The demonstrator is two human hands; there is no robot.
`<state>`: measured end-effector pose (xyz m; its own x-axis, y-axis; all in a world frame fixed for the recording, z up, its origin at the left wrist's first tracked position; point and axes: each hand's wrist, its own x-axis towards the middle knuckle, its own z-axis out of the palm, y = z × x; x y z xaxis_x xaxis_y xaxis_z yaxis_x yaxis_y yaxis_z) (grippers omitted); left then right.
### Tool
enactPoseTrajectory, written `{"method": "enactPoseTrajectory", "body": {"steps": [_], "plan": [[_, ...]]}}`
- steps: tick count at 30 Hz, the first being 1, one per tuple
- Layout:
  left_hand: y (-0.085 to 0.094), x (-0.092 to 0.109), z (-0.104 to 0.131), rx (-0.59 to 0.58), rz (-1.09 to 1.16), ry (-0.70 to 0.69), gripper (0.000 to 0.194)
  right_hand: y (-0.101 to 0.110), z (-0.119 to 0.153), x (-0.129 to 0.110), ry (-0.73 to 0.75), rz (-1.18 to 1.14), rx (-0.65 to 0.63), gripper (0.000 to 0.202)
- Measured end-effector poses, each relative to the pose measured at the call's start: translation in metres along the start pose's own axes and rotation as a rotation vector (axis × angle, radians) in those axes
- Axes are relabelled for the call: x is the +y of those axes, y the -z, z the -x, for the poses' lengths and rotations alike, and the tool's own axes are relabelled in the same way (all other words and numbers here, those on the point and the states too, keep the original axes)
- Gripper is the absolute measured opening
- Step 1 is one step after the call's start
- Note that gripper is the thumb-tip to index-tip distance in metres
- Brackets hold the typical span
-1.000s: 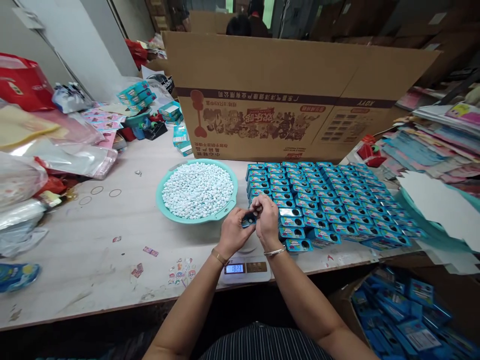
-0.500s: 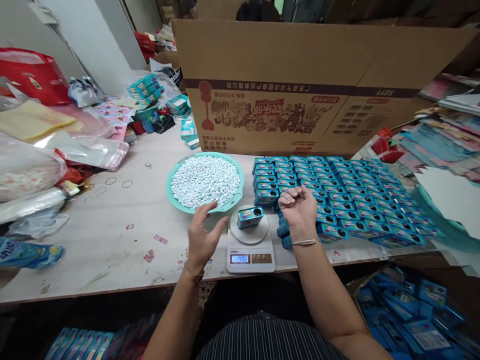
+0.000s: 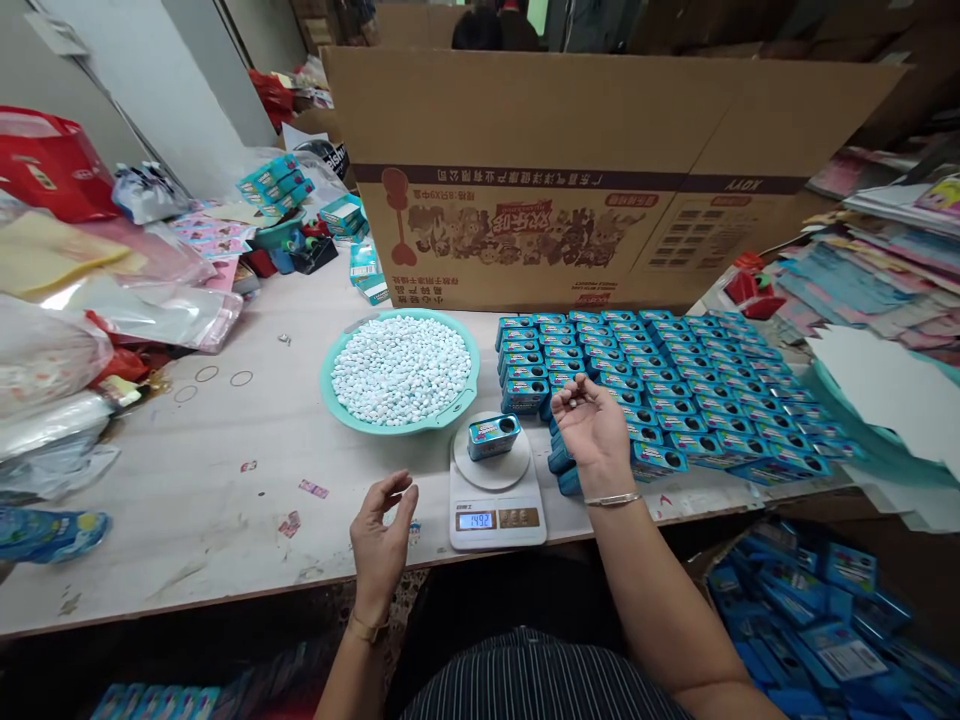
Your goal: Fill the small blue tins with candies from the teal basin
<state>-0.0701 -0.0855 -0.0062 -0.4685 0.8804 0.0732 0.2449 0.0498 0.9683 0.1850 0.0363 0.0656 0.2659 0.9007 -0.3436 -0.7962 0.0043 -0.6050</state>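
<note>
A kitchen scale (image 3: 498, 520) stands near the table's front edge, its display reading about 149.2. On its round plate sits a small blue tin (image 3: 493, 436) with a dark round opening on top. My left hand (image 3: 382, 535) is left of the scale, touching nothing, thumb and fingers apart. Right of the scale, my right hand (image 3: 596, 435) is palm up in front of the rows of tins, its fingers curled over what look like small white candies. Beyond the scale, a turquoise basin (image 3: 328, 395) is full of small white candies (image 3: 401, 365).
Rows of blue tins (image 3: 675, 390) stand at the right. A large cardboard box (image 3: 525, 120) rises behind them. Plastic bags (image 3: 45, 350) lie at the far left; paper stacks (image 3: 877, 260) are at the right. Below the table is a heap of blue tins (image 3: 810, 610).
My left hand has drawn back from the basin's rim toward the table's front edge. My right hand has turned slightly, its fingers still curled. The scale's reading has dropped slightly.
</note>
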Motion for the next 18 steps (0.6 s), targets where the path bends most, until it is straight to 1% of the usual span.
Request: {"method": "enactPoseTrajectory", "body": {"steps": [5,8,12,16,18], "plan": [[-0.011,-0.001,0.004,-0.065,0.005,-0.012,0.035,-0.011,0.010,0.009,-0.076,0.039,0.043,0.007],[-0.015,-0.004,0.005,-0.081,0.011,-0.012,0.035,-0.014,0.012,0.011,-0.099,0.044,0.035,0.008],[-0.020,-0.007,0.005,-0.103,0.016,-0.019,0.035,-0.014,0.012,0.015,-0.102,0.067,-0.015,0.002],[-0.028,-0.003,0.002,-0.152,0.009,-0.059,0.033,-0.016,0.013,0.027,-0.084,0.106,-0.073,0.005],[-0.031,0.000,0.000,-0.171,0.007,-0.081,0.031,-0.018,0.016,0.036,-0.040,0.152,-0.125,0.007]]}}
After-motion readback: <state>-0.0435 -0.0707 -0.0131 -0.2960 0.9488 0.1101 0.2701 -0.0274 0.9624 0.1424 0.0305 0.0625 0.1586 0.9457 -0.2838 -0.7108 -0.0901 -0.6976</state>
